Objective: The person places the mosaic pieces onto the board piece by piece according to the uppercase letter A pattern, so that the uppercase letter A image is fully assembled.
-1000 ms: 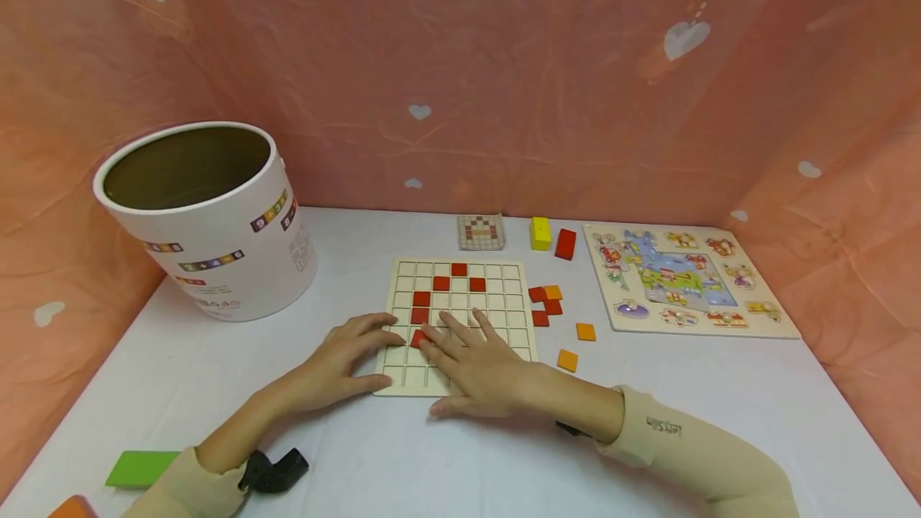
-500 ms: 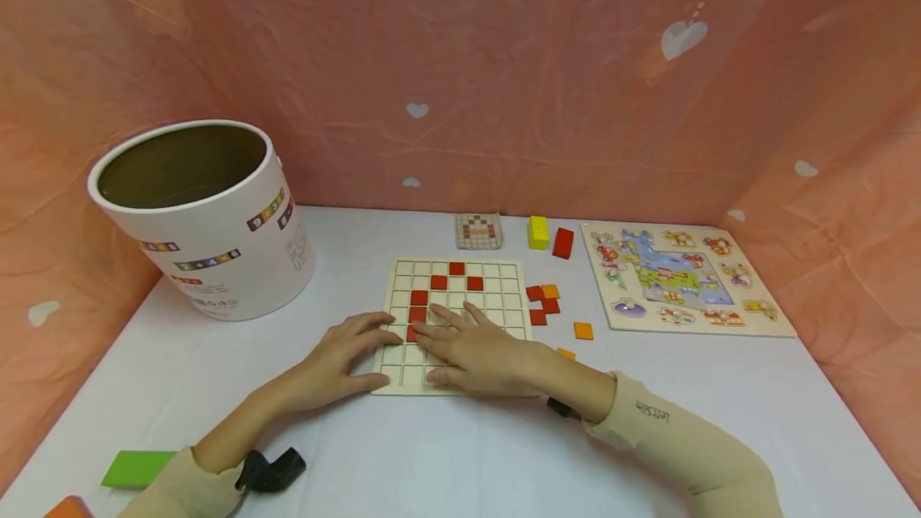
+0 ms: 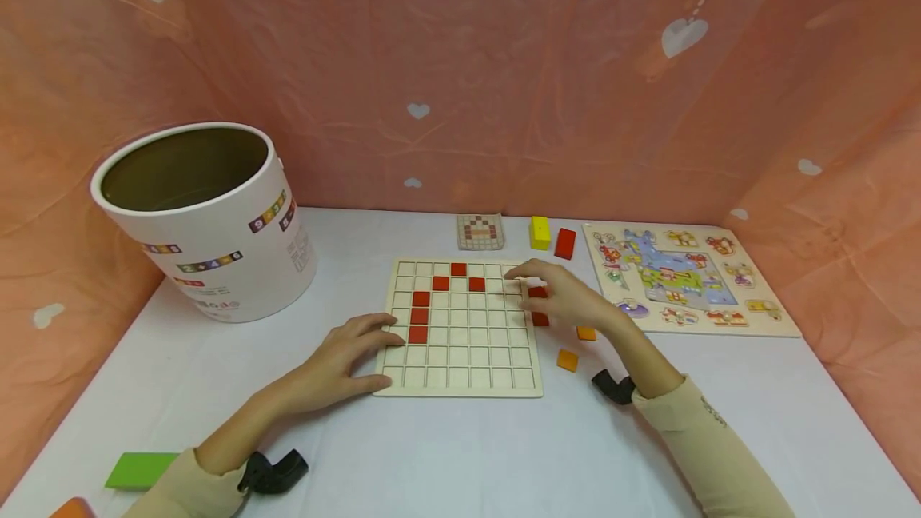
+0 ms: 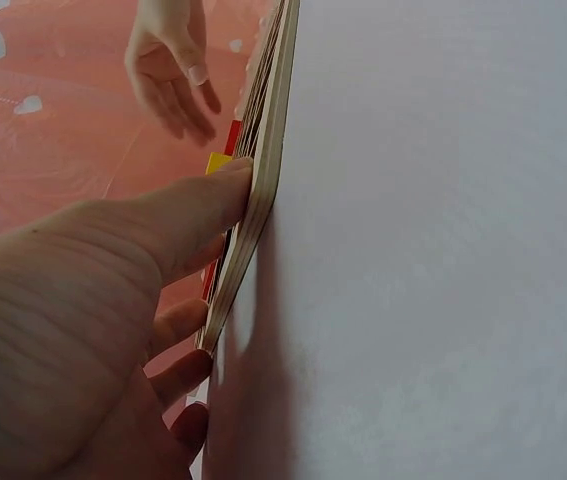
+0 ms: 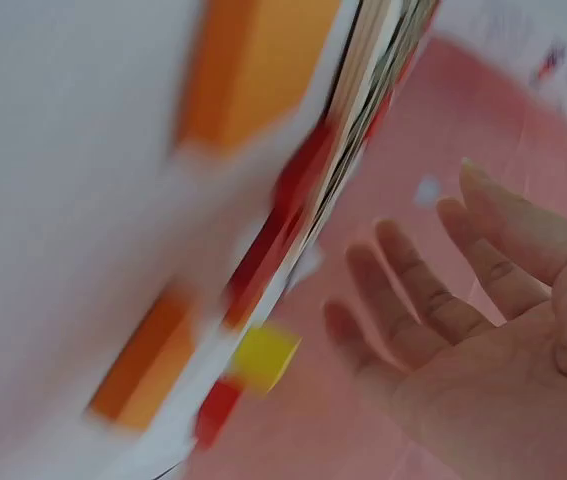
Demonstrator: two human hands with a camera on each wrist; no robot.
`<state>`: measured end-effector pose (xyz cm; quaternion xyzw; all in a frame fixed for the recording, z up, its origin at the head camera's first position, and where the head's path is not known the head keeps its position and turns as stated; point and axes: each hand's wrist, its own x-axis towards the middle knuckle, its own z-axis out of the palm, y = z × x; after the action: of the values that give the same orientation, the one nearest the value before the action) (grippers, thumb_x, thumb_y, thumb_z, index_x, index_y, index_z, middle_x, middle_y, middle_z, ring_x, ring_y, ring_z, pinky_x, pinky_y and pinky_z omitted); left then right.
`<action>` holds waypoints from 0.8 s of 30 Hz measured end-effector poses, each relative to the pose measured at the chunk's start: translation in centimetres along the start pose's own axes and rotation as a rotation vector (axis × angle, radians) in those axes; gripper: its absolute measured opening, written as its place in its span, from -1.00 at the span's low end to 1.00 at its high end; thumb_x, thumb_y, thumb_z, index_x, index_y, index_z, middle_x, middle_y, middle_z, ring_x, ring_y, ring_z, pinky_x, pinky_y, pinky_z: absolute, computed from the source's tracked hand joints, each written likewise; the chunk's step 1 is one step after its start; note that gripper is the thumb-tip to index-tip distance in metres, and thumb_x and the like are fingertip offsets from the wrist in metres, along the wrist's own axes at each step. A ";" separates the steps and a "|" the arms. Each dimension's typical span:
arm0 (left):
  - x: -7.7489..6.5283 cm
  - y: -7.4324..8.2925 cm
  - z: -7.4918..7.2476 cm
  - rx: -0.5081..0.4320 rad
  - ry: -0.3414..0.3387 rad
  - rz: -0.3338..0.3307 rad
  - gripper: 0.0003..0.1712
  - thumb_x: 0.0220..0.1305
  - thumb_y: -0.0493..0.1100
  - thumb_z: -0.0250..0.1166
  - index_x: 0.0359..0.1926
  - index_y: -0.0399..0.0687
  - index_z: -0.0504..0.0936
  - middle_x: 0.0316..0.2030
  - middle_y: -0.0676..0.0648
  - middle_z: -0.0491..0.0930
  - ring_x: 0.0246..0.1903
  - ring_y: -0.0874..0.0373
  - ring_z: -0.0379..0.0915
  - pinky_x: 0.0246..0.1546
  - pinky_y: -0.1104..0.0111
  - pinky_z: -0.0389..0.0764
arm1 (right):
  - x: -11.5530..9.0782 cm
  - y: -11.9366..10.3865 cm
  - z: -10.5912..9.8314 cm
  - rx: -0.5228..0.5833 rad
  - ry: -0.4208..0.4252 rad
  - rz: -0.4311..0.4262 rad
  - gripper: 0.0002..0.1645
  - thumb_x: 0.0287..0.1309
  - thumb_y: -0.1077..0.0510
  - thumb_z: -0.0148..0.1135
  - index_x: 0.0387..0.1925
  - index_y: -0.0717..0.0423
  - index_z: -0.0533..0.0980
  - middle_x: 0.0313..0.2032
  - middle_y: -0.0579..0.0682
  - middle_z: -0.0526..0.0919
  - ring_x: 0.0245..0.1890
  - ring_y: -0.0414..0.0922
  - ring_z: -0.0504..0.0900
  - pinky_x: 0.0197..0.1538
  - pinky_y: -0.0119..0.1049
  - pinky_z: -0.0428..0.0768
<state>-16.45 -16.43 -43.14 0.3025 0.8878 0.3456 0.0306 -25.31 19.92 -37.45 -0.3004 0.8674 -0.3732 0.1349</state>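
A pale wooden grid board (image 3: 468, 356) lies flat mid-table, with several red square tiles (image 3: 418, 335) sitting in its cells. My left hand (image 3: 350, 358) rests along the board's left edge. In the left wrist view its thumb and spread fingers (image 4: 203, 210) touch the board's side. Over the right edge hovers my right hand (image 3: 564, 294), fingers loosely extended and holding nothing; the right wrist view shows the same hand (image 5: 463, 310) with an empty palm. Beneath and beside it lie loose red tiles (image 3: 540, 319), partly hidden by the fingers. Two orange tiles (image 3: 568, 360) lie nearer the wrist.
A small pattern card (image 3: 480, 233), a yellow block (image 3: 540, 233) and a red block (image 3: 565, 245) stand behind the board. At the right lies a picture puzzle board (image 3: 676, 324). A large white bucket (image 3: 237, 262) stands at left, a green block (image 3: 141, 471) in front.
My right hand has lifted off the middle of the board and moved right and away from me to the loose tiles, uncovering the lowest red tile. My left hand stays put.
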 end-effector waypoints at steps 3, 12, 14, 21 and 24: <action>0.0 -0.1 0.0 -0.003 -0.003 -0.008 -0.48 0.22 0.01 0.43 0.19 0.08 0.56 0.39 -0.17 0.29 0.39 -0.20 0.13 0.24 -0.20 0.13 | -0.2 1.8 -1.5 0.070 0.040 0.044 -0.55 0.23 0.41 0.24 0.16 0.40 0.48 0.11 0.27 0.58 0.15 0.21 0.52 0.24 0.14 0.42; 0.0 -0.3 0.1 0.005 -0.007 -0.013 -0.47 0.22 0.03 0.43 0.19 0.09 0.56 0.39 -0.16 0.28 0.39 -0.18 0.12 0.25 -0.18 0.13 | -0.2 3.8 -1.5 0.053 0.050 0.065 -0.52 0.17 0.46 0.24 0.16 0.36 0.47 0.03 0.22 0.59 0.06 0.15 0.55 0.21 0.08 0.46; 0.0 -0.3 0.1 0.001 -0.009 -0.017 -0.47 0.21 0.04 0.43 0.19 0.10 0.56 0.39 -0.15 0.28 0.40 -0.17 0.12 0.26 -0.18 0.12 | -0.2 3.8 -1.2 -0.002 0.063 0.056 -0.54 0.17 0.47 0.25 0.14 0.35 0.49 0.00 0.19 0.60 0.02 0.13 0.53 0.19 0.08 0.46; -0.1 -0.4 0.2 -0.009 -0.017 -0.031 -0.46 0.20 0.02 0.44 0.19 0.09 0.56 0.40 -0.13 0.27 0.41 -0.16 0.10 0.27 -0.17 0.11 | -0.3 3.5 -1.0 -0.062 0.059 0.075 -0.56 0.13 0.53 0.23 0.08 0.33 0.54 -0.08 0.13 0.61 -0.07 0.06 0.50 0.11 -0.01 0.49; 0.0 -0.4 0.2 -0.010 -0.014 -0.028 -0.45 0.19 0.01 0.45 0.19 0.09 0.56 0.40 -0.14 0.27 0.41 -0.17 0.10 0.27 -0.17 0.10 | -0.3 3.5 -1.1 -0.059 0.050 0.083 -0.57 0.13 0.53 0.21 0.06 0.32 0.54 -0.08 0.12 0.62 -0.08 0.05 0.50 0.09 -0.04 0.50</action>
<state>-16.57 -16.55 -43.51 0.2925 0.8899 0.3475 0.0429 -26.99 22.62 -39.23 -0.2587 0.8927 -0.3491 0.1195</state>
